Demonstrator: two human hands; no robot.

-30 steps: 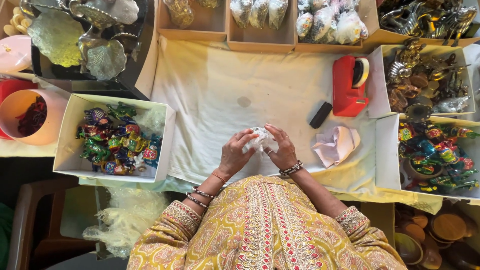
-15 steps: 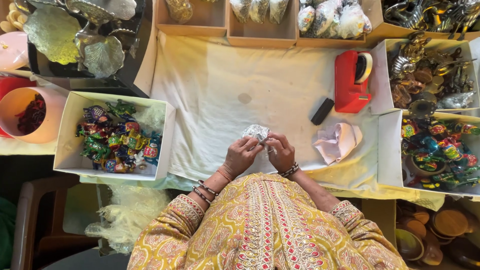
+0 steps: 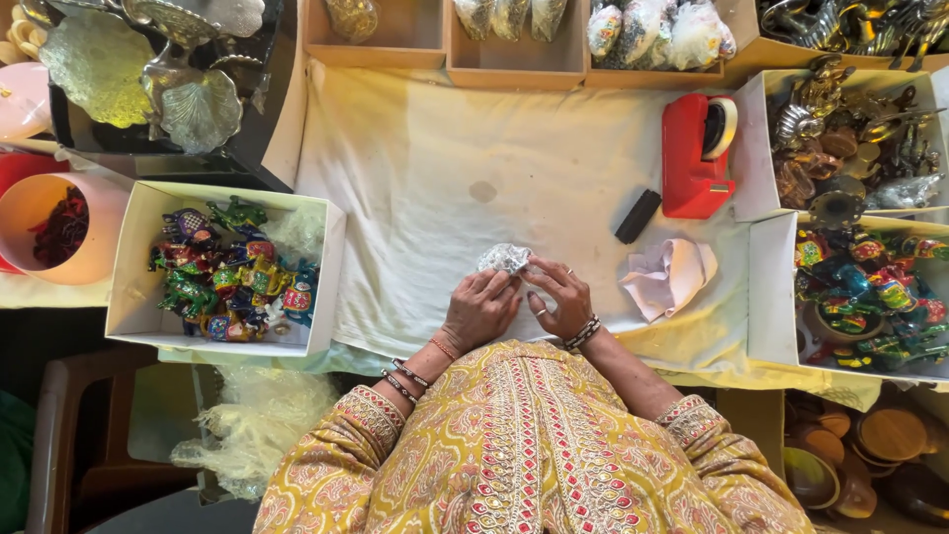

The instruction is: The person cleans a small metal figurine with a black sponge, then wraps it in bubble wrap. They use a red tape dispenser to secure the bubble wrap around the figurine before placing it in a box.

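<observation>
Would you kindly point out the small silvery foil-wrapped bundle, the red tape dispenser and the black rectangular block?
small silvery foil-wrapped bundle (image 3: pixel 505 259): head view, crinkled top.
red tape dispenser (image 3: pixel 689 158): head view, red body.
black rectangular block (image 3: pixel 638 216): head view, middle of its top.

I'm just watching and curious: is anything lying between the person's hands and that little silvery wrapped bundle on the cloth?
Nothing visible does. The left hand and right hand are both at the silvery bundle, fingertips touching it. The black block, red tape dispenser and pink paper lie off to the right.

wrapped item (image 3: pixel 505 258) partly hidden by hands, contents unclear, top trays (image 3: pixel 514 40) cut off by frame edge
</observation>
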